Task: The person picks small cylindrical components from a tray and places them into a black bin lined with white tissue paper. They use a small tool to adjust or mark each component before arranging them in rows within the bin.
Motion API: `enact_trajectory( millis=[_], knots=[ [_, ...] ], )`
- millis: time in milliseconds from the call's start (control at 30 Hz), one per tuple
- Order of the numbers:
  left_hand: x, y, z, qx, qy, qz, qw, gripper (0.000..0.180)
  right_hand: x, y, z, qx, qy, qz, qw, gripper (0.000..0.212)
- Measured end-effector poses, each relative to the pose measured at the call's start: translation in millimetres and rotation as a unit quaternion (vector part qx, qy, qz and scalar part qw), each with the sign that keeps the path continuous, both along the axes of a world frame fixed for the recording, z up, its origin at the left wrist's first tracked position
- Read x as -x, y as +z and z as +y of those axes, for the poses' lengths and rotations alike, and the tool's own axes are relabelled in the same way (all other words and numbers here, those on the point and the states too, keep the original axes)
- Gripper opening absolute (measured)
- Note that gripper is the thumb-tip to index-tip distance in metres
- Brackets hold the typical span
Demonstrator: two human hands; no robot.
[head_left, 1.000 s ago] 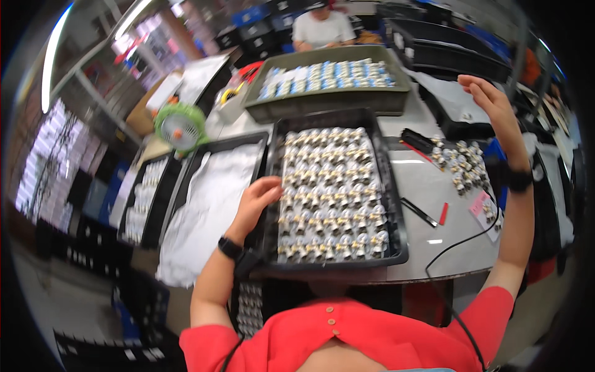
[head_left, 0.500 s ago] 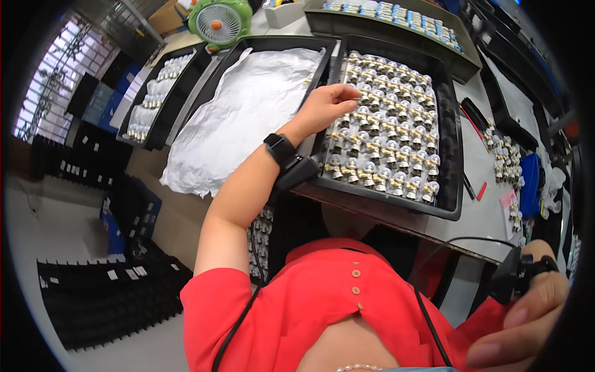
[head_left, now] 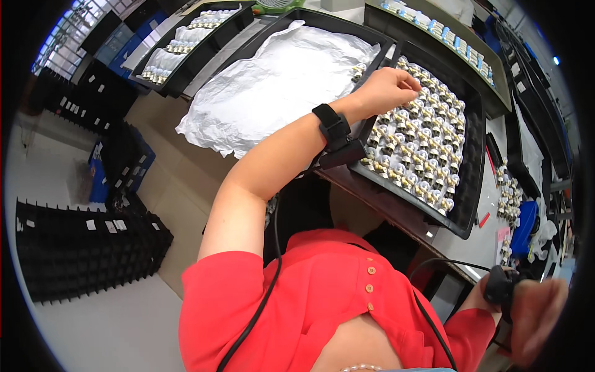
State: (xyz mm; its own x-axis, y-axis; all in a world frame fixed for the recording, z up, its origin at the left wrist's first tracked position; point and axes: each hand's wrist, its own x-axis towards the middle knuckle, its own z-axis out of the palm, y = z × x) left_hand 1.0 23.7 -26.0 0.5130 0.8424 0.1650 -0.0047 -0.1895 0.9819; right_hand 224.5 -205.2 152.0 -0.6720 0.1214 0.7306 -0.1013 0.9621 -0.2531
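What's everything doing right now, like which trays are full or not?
Left hand: over the parts, fingers bent; grip unclear
Right hand: blurred, away from the trays
Black tray under the left hand: holding rows of silver-and-gold parts
Middle black tray: lined with crumpled white paper, mostly bare
Olive tray: holding white-and-blue pieces
Black crates on the floor: stacked

Crumpled matt white paper sheet (head_left: 279,87)

Right fingers (head_left: 529,345) blurred, bulb-like parts (head_left: 424,134) partly hidden by left fingers (head_left: 406,80) — contact unclear, green fan (head_left: 276,5) cut off above
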Motion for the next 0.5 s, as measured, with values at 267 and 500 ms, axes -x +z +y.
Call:
enact_trajectory(
  millis=[267,500],
  knots=[
    [118,74,-24,-0.234,-0.087,0.330,0.910,0.031,25,-69,65,0.253,-0.293,0.067,0.920,0.015],
    [237,22,-27,0.073,0.009,0.572,0.817,0.069,55,-69,82,0.203,-0.276,-0.152,0.927,0.019]
  ],
)
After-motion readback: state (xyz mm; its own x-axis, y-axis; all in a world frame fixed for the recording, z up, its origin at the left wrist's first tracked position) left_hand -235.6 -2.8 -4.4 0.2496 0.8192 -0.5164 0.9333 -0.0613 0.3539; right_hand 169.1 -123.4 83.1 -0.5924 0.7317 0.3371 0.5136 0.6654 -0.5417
